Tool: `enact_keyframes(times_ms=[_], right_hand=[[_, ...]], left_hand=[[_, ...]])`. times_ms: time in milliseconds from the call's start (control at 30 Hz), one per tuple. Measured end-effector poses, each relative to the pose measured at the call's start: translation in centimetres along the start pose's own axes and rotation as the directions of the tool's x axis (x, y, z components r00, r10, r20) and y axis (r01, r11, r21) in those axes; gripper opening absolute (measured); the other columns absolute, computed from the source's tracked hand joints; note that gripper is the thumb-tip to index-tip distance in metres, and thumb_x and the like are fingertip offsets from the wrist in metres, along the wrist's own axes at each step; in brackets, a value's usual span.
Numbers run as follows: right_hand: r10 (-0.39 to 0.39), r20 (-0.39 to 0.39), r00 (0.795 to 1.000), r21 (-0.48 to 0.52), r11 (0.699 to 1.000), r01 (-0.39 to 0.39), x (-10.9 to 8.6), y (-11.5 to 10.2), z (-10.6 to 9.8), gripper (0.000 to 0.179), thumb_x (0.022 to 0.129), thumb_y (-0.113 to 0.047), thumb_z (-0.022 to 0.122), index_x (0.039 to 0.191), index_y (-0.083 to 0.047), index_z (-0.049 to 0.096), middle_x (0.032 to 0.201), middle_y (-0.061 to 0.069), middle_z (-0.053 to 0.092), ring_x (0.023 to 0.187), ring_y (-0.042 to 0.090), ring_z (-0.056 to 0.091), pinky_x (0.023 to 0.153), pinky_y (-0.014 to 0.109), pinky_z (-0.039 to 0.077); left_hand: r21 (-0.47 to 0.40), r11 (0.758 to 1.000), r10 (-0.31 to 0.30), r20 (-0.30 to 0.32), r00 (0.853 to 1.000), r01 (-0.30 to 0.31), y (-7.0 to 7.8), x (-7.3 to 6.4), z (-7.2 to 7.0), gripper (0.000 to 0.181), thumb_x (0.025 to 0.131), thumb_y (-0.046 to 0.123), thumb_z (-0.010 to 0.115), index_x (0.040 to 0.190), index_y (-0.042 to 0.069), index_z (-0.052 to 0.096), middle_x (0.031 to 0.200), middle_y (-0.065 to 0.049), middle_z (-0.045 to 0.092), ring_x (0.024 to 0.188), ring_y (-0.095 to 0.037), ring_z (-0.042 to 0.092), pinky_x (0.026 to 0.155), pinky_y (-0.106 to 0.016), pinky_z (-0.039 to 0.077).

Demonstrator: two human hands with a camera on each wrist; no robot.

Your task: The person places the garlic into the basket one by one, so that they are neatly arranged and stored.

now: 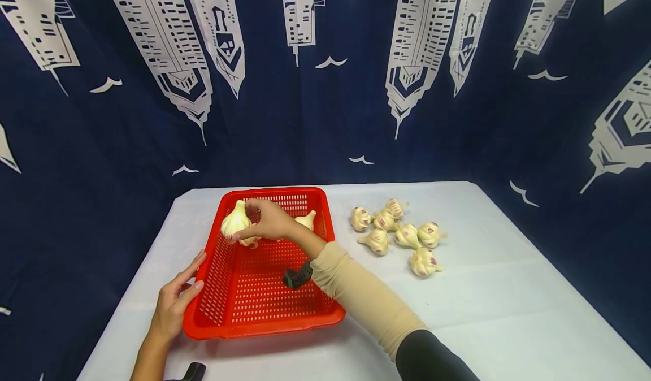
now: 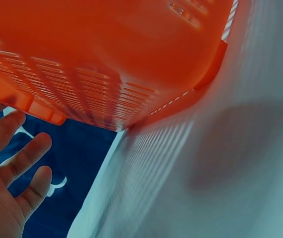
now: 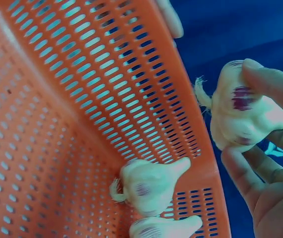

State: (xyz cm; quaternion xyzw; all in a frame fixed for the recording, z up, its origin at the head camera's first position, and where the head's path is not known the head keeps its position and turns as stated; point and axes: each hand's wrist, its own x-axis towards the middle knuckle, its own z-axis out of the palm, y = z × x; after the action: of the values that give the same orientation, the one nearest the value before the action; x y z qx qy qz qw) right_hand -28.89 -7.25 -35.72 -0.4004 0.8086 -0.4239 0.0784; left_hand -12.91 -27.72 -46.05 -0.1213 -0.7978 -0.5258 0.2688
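Note:
My right hand (image 1: 269, 221) pinches a garlic bulb (image 1: 235, 220) between thumb and fingers, over the far left part of a red perforated plastic basket (image 1: 264, 331). In the right wrist view the held bulb shows purple marks and a stringy root tuft. Beneath it inside the basket lie another garlic bulb (image 3: 149, 186) and a second one (image 3: 164, 228), both by the slotted wall. My left hand (image 1: 173, 307) is at the basket's left rim, thumb and fingertips right at the edge. In the left wrist view its fingers (image 2: 25, 158) are extended and spread below the rim.
Several more garlic bulbs (image 1: 407, 236) lie grouped on the white table (image 1: 508, 302), right of the basket. A dark blue cloth (image 1: 305, 121) with white building prints hangs behind the table. A black wrist device (image 1: 297, 276) is on the right wrist.

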Motion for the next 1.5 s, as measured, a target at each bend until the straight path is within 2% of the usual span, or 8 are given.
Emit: enact_keyframes(times_ms=[167, 300, 433, 533, 767, 1000, 1267, 1500], right_hand=[[0.016, 0.055, 0.998, -0.084, 0.996, -0.011, -0.1, 0.4, 0.6, 0.05, 0.075, -0.022, 0.088, 0.116, -0.005, 0.064, 0.106, 0.001, 0.067, 0.087, 0.009, 0.059, 0.073, 0.017, 0.05], [0.058, 0.088, 0.994, -0.129, 0.991, -0.046, -0.2, 1.1, 0.7, 0.052, 0.072, -0.023, 0.09, 0.115, -0.007, 0.065, 0.102, 0.002, 0.067, 0.084, 0.009, 0.06, 0.071, 0.018, 0.05], [0.085, 0.101, 0.991, -0.177, 0.982, -0.066, -0.4, 1.7, 0.7, 0.054, 0.069, -0.029, 0.091, 0.114, -0.009, 0.066, 0.1, 0.001, 0.068, 0.084, 0.009, 0.06, 0.071, 0.018, 0.049], [0.078, 0.132, 0.988, -0.209, 0.977, -0.049, -0.3, 1.7, 0.9, 0.052, 0.07, -0.033, 0.091, 0.11, -0.009, 0.067, 0.103, 0.002, 0.068, 0.085, 0.009, 0.06, 0.071, 0.019, 0.049], [0.071, 0.181, 0.981, -0.267, 0.963, -0.021, 0.2, 2.1, 1.5, 0.056, 0.072, -0.033, 0.089, 0.116, -0.009, 0.064, 0.11, 0.005, 0.067, 0.091, 0.011, 0.062, 0.081, 0.021, 0.048], [0.106, 0.18, 0.978, -0.334, 0.942, -0.041, 0.4, 2.7, 2.1, 0.056, 0.073, -0.03, 0.089, 0.119, -0.009, 0.064, 0.115, 0.004, 0.068, 0.097, 0.011, 0.062, 0.094, 0.034, 0.043], [0.124, 0.202, 0.972, -0.319, 0.946, -0.054, 0.5, 3.3, 2.9, 0.052, 0.073, -0.023, 0.09, 0.113, -0.006, 0.063, 0.104, 0.005, 0.07, 0.086, 0.009, 0.061, 0.073, 0.018, 0.047], [0.158, 0.203, 0.966, -0.37, 0.926, -0.074, 0.5, 3.4, 3.5, 0.064, 0.073, -0.024, 0.089, 0.127, -0.01, 0.058, 0.112, 0.005, 0.071, 0.101, 0.014, 0.063, 0.083, 0.02, 0.047]], left_hand=[[0.006, 1.0, 0.011, -0.005, 1.0, -0.011, 0.0, -0.1, -0.1, 0.048, 0.092, -0.003, 0.052, 0.14, -0.001, 0.053, 0.143, 0.014, 0.051, 0.098, -0.001, 0.057, 0.071, -0.013, 0.051], [-0.013, 1.0, 0.021, -0.01, 1.0, -0.021, 0.0, 0.1, 0.2, 0.048, 0.091, -0.004, 0.052, 0.139, -0.001, 0.054, 0.143, 0.01, 0.052, 0.1, -0.002, 0.057, 0.072, -0.012, 0.049], [-0.011, 1.0, 0.027, -0.003, 1.0, -0.027, 0.0, 0.3, 0.6, 0.049, 0.09, -0.004, 0.053, 0.139, -0.001, 0.054, 0.144, 0.007, 0.052, 0.103, -0.001, 0.056, 0.072, -0.013, 0.048], [0.0, 1.0, 0.019, -0.007, 1.0, -0.019, 0.1, 0.3, 0.4, 0.049, 0.091, -0.003, 0.053, 0.14, 0.0, 0.054, 0.144, 0.008, 0.052, 0.102, -0.001, 0.056, 0.072, -0.012, 0.048], [-0.003, 1.0, 0.013, -0.018, 1.0, -0.013, 0.3, 0.3, 0.0, 0.049, 0.09, -0.004, 0.053, 0.139, 0.0, 0.054, 0.143, 0.009, 0.052, 0.103, 0.0, 0.056, 0.072, -0.012, 0.048], [-0.001, 1.0, 0.007, -0.017, 1.0, -0.007, 0.2, 0.1, 0.0, 0.049, 0.09, -0.003, 0.053, 0.139, 0.001, 0.055, 0.143, 0.01, 0.052, 0.102, -0.001, 0.056, 0.071, -0.012, 0.048], [0.001, 1.0, 0.019, -0.017, 1.0, -0.019, 0.1, 0.2, 0.0, 0.048, 0.091, -0.004, 0.052, 0.139, -0.001, 0.055, 0.143, 0.009, 0.052, 0.101, -0.002, 0.056, 0.072, -0.012, 0.047], [-0.013, 1.0, 0.02, -0.017, 1.0, -0.02, 0.1, 0.1, -0.1, 0.048, 0.091, -0.005, 0.052, 0.139, 0.0, 0.055, 0.143, 0.007, 0.053, 0.101, -0.003, 0.057, 0.071, -0.012, 0.048]])
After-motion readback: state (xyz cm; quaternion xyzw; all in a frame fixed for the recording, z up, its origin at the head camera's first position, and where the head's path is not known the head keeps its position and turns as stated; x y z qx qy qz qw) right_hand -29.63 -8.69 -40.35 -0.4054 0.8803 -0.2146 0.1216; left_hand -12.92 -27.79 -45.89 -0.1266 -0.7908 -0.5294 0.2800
